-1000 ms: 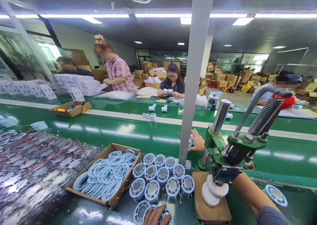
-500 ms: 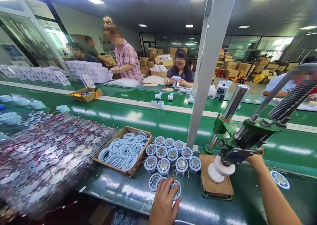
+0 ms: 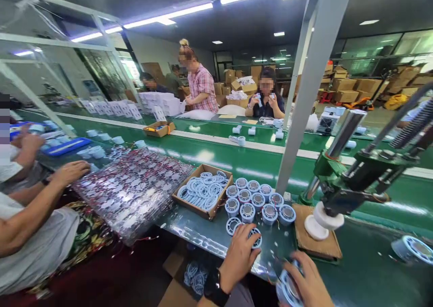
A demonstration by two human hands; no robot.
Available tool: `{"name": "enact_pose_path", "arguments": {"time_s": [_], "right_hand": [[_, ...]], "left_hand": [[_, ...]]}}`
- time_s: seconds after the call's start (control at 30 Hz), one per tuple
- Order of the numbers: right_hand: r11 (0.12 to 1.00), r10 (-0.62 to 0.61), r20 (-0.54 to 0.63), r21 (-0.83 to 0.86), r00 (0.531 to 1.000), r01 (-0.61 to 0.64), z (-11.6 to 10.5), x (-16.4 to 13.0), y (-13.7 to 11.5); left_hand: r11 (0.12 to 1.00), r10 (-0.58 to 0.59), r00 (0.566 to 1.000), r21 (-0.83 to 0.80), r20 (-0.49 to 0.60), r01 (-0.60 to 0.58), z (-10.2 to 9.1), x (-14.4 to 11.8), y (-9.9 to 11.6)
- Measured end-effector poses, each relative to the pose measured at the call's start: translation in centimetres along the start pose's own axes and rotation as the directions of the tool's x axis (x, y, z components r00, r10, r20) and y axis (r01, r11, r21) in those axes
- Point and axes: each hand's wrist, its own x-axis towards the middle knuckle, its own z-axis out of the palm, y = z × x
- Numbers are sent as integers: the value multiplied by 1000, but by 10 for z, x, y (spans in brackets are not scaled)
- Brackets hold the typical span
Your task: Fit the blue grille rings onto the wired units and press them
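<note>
on the green bench [image 3: 216, 235], no writing readable near left hand [image 3: 238, 255].

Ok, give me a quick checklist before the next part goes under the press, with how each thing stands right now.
1. Right hand has a part: ok, it holds a round blue part at the table edge.
2. Left hand placement: ok, it rests on a part lying flat.
3. Wooden pad free: not ok, the white press head sits on it.
4. Finished parts grouped: ok, beside the cardboard box.
5. Right grip firmness: cannot tell, blurred.
</note>
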Motion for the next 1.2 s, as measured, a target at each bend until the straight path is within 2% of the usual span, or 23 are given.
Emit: {"name": "enact_pose_path", "arguments": {"time_s": [0.07, 0.17, 0.3, 0.43, 0.5, 0.57, 0.77, 0.87, 0.97, 1.1, 1.2], "right_hand": [[996, -18, 21, -92, 1000, 20, 13, 18, -22], [981, 70, -81, -176, 994, -83, 33, 48, -43], [976, 111, -167, -170, 980, -140, 49, 62, -41], [970, 155, -231, -149, 961, -192, 45, 47, -34], [971, 169, -213, -131, 962, -200, 43, 39, -39], [974, 181, -146, -111, 973, -198, 45, 37, -49], [963, 253, 47, -103, 966, -247, 57, 59, -65], [971, 230, 99, -89, 968, -222, 49, 60, -61], [986, 165, 145, -40, 976, -161, 32, 45, -54], [992, 108, 153, 44, 982, -116, 6, 15, -40], [977, 159, 47, 133, 986, -164, -10, -2, -26]], "left_hand": [[1000, 2, 1000, -24, -26, -3, 3, -3, -4], [999, -11, 996, -51, -91, 6, 6, -7, -10], [997, -60, 979, -65, -196, 48, 6, -9, -13], [993, -108, 957, -81, -270, 89, 1, -15, -14], [991, -123, 948, -84, -295, 103, -4, -19, -15], [990, -134, 942, -82, -309, 114, -9, -23, -15], [988, -153, 919, -60, -363, 141, -29, -34, -19], [981, -196, 883, -75, -426, 181, -37, -43, -25], [970, -243, 860, -115, -449, 214, -40, -50, -25], [974, -202, 898, -176, -390, 142, -39, -48, -2], [975, -82, 928, -222, -364, -1, -38, -38, 23]]}}
